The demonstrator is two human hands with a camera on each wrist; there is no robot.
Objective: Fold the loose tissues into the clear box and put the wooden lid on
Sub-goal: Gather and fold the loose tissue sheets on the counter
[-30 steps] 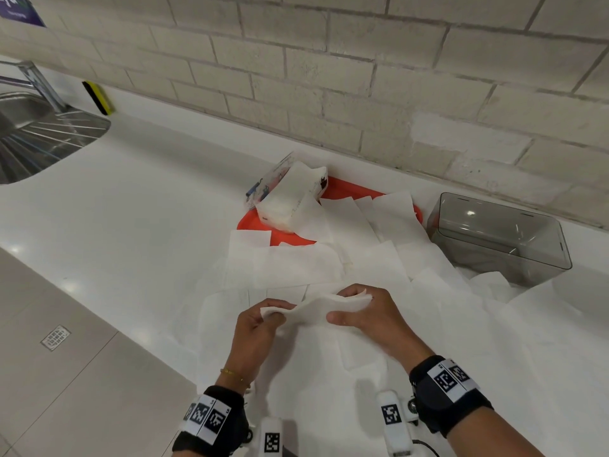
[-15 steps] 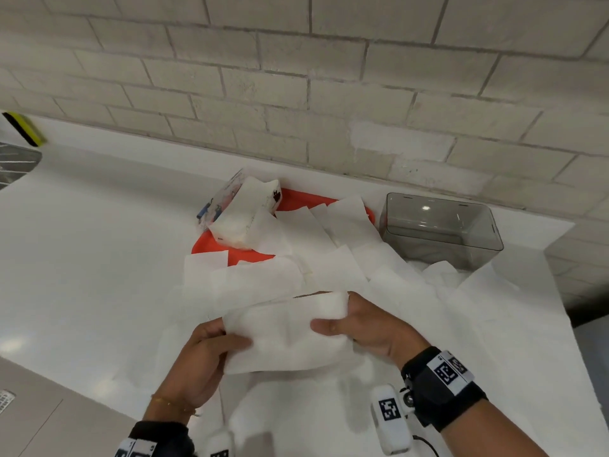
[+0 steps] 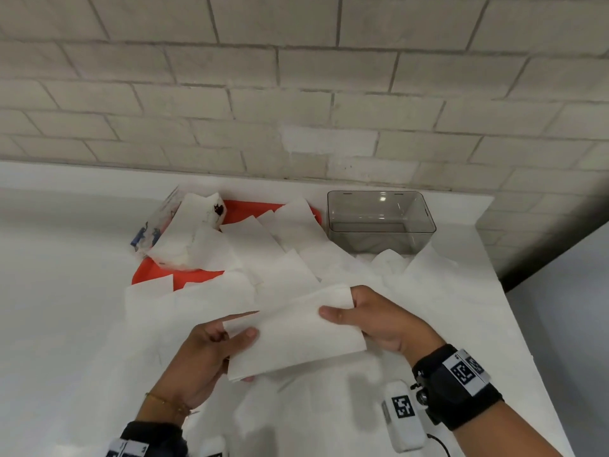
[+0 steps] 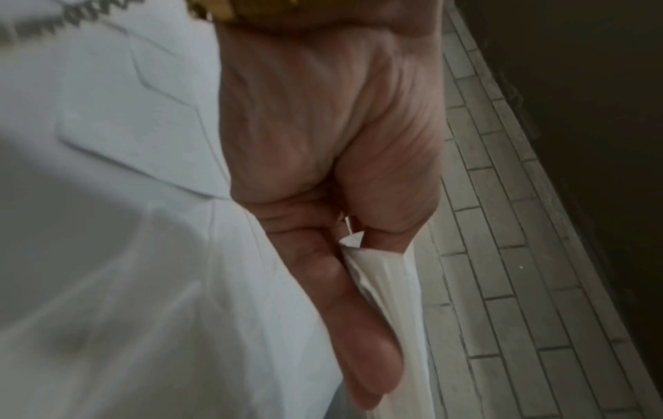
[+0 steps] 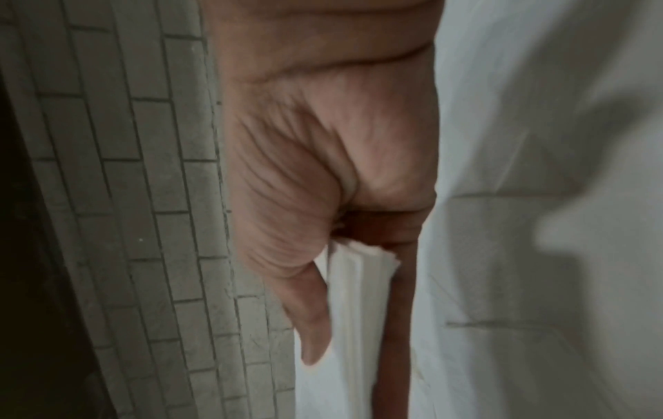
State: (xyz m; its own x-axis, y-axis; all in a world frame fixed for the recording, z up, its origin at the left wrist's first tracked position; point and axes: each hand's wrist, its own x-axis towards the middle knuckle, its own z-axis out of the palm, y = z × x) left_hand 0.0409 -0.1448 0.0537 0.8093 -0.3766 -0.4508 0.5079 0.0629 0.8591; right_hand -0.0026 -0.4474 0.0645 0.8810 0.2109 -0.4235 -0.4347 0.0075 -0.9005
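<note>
Nearest, the left hand (image 3: pixel 204 354) and right hand (image 3: pixel 379 321) each pinch an end of a folded tissue (image 3: pixel 293 334), thumb on top and fingers curled beneath, holding it above the white surface (image 3: pixel 66 308). Loose tissues (image 3: pixel 230 291) lie spread over the surface under and beyond the hands. Farther back an orange tray (image 3: pixel 155 270) carries an opened tissue pack (image 3: pixel 184 239). Just right of the tray stands the clear box (image 3: pixel 380 222), open-topped, tissues touching its front. Behind everything runs a pale brick wall (image 3: pixel 296 77).
</note>
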